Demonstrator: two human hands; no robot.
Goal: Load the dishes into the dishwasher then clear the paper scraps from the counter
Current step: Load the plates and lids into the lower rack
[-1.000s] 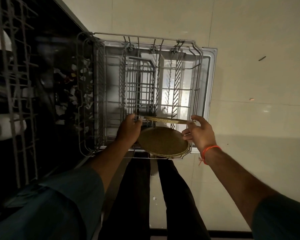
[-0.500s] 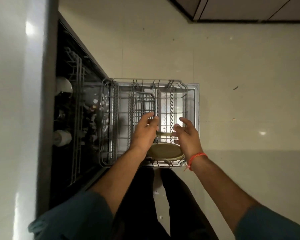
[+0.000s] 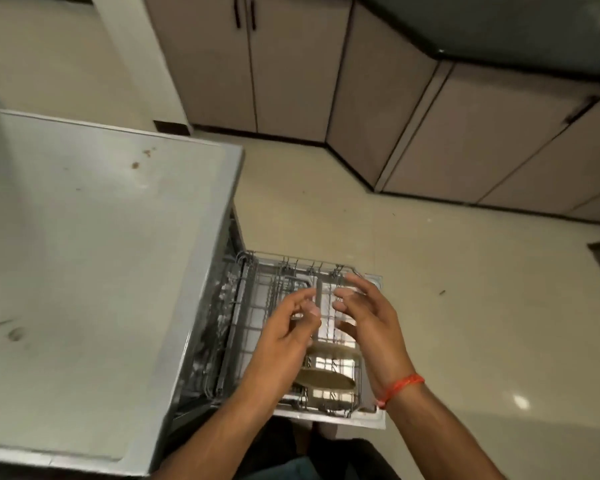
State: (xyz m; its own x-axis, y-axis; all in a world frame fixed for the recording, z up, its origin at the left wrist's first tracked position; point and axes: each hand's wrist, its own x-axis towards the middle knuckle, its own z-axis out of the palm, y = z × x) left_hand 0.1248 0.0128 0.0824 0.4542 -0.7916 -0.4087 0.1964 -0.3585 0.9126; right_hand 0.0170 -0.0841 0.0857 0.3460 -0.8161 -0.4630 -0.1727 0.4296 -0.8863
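Observation:
The dishwasher's lower wire rack (image 3: 355,393) is pulled out over the open door (image 3: 374,419). Two brownish plates stand in its near end: one (image 3: 326,379) leaning at the front, another (image 3: 333,348) on edge just behind it. My left hand (image 3: 288,336) and my right hand (image 3: 369,320) hover above the rack, fingers loosely spread, holding nothing. The right wrist wears an orange thread.
A pale grey counter top (image 3: 94,244) with a few small stains fills the left, above the dishwasher. Beige cabinet doors (image 3: 291,71) run along the far wall and turn a corner to the right under a dark counter (image 3: 499,22). The tiled floor (image 3: 465,289) lies to the right.
Both hands let go of the second plate, which now stands in the rack, and rose above it. The view has lifted, showing the counter top and cabinets.

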